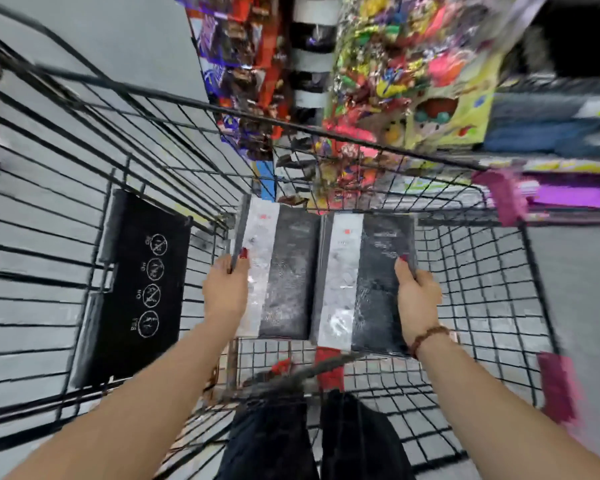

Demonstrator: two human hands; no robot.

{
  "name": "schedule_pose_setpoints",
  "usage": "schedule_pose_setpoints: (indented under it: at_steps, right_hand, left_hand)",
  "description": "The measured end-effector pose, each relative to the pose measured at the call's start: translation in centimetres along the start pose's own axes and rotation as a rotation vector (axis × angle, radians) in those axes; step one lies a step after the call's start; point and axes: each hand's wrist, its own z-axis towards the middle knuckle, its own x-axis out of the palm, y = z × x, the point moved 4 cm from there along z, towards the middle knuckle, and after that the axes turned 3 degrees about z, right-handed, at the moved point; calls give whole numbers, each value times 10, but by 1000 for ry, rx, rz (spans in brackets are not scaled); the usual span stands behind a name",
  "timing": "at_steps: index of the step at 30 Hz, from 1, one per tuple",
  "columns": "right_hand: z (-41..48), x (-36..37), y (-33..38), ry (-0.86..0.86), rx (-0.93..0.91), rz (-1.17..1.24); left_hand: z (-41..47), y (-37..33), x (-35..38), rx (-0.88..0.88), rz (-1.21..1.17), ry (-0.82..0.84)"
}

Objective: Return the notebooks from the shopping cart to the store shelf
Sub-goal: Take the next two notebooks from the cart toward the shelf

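Note:
Two black notebooks with white-grey bands sit side by side above the floor of the black wire shopping cart (482, 258). My left hand (226, 289) grips the left edge of the left notebook (278, 271), thumb on its cover. My right hand (418, 296), with a bead bracelet at the wrist, grips the right edge of the right notebook (368, 282). Both notebooks are held flat and touch along their inner edges. The picture is blurred by motion.
A black child-seat flap (136, 289) with white warning icons lies against the cart's left wall. Store shelves (413, 81) packed with colourful sweets and toys stand beyond the cart's far rim. Pink corner bumpers (506, 199) mark the cart's right side. Grey floor lies to the left.

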Motion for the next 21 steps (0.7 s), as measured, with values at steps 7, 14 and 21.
schedule_pose_setpoints:
  at_steps: [7, 14, 21]
  right_hand:
    - [-61, -84, 51, -148, -70, 85]
    - [-84, -179, 78, -251, -109, 270]
    - [-88, -281, 86, -253, -155, 403]
  left_hand:
    - [-58, -62, -42, 58, -189, 147]
    - [-123, -130, -34, 245, -229, 291]
    - [-199, -166, 35, 304, -247, 436]
